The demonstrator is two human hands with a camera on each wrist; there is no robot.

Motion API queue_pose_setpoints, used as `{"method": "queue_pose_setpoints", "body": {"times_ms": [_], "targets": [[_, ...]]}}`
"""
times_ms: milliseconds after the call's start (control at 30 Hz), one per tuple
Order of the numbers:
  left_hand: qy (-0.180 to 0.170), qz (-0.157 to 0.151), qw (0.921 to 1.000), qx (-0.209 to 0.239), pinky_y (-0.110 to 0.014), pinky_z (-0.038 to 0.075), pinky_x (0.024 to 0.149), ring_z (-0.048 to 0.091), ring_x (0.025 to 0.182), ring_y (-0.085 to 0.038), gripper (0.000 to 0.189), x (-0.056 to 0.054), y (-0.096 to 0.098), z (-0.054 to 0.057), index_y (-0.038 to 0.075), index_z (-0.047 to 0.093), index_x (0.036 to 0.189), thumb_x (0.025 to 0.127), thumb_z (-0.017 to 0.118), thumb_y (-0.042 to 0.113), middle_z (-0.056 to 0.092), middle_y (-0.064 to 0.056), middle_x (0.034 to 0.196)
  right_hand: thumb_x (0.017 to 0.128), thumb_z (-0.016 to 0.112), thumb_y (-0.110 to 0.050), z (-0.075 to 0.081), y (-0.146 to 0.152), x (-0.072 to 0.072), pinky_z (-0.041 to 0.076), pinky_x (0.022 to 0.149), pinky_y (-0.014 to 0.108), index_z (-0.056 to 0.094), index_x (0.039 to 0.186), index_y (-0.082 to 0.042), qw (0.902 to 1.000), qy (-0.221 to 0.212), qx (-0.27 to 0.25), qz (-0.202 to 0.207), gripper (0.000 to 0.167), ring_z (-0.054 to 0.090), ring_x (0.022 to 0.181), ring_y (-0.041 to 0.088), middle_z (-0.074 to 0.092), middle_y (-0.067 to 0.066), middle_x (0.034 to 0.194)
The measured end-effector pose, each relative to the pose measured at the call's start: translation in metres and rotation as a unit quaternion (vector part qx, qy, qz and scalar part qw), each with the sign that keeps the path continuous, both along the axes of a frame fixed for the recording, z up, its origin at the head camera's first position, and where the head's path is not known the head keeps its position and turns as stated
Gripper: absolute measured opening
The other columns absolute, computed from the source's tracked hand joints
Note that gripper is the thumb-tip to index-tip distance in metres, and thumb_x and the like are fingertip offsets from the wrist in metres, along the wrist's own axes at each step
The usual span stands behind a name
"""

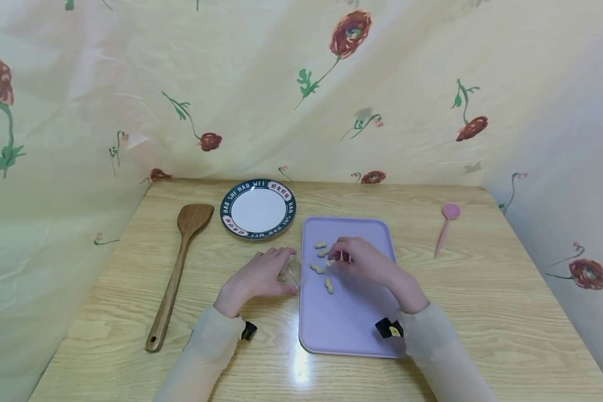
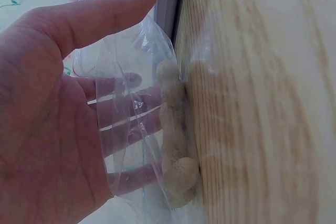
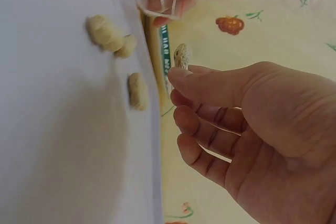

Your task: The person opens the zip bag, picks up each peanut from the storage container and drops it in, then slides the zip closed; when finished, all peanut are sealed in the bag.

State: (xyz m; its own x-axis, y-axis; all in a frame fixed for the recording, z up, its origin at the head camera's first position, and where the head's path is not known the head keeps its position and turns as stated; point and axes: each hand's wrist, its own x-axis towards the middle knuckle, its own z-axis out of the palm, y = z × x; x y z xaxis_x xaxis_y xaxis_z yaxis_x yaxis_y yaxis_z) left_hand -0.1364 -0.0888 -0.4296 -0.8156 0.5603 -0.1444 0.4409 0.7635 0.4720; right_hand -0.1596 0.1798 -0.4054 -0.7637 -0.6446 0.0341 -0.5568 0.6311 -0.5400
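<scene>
A clear zip bag (image 2: 121,129) is held in my left hand (image 1: 262,274), with the thumb on one side and the fingers spread along the other. Several peanuts (image 2: 173,124) lie inside it, low down by the tabletop. My right hand (image 1: 364,261) pinches one peanut (image 3: 181,55) between thumb and fingertips, above the left half of the purple tray (image 1: 349,329). On the tray near that hand lie several more peanuts (image 1: 316,268). The bag's opening faces the tray's left edge.
Behind my left hand stands a white plate with a dark patterned rim (image 1: 231,196). A wooden spatula (image 1: 182,254) lies at the left, and a pink spoon (image 1: 450,212) at the far right. A flowered cloth (image 1: 261,84) hangs behind the table (image 1: 482,312).
</scene>
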Motion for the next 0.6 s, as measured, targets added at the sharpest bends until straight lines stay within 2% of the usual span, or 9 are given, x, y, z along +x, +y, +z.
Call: {"method": "queue_pose_setpoints", "body": {"times_ms": [167,600], "targets": [[0.002,-0.001,1.0,-0.003,-0.052,0.034,0.109,0.047,0.13,-0.028,0.081,-0.001,0.0,-0.001,0.01,0.043,0.147,0.081,0.078,0.042,0.053,-0.009,0.143,0.088,0.073,0.0,0.009,-0.015,-0.001,0.052,0.071,0.026,0.074,0.1,-0.008,0.9998,0.001,0.014,0.013,0.014,0.058,0.08,0.009,0.065,-0.003,0.093],[0.006,-0.01,0.9999,-0.001,-0.052,0.037,0.106,0.049,0.125,-0.026,0.081,-0.003,-0.001,-0.003,0.01,0.043,0.146,0.081,0.078,0.042,0.055,-0.008,0.138,0.089,0.071,-0.001,0.006,-0.048,0.011,0.052,0.081,0.03,0.074,0.102,-0.01,0.999,-0.009,0.041,0.014,0.017,0.062,0.088,0.013,0.065,-0.004,0.098]]}}
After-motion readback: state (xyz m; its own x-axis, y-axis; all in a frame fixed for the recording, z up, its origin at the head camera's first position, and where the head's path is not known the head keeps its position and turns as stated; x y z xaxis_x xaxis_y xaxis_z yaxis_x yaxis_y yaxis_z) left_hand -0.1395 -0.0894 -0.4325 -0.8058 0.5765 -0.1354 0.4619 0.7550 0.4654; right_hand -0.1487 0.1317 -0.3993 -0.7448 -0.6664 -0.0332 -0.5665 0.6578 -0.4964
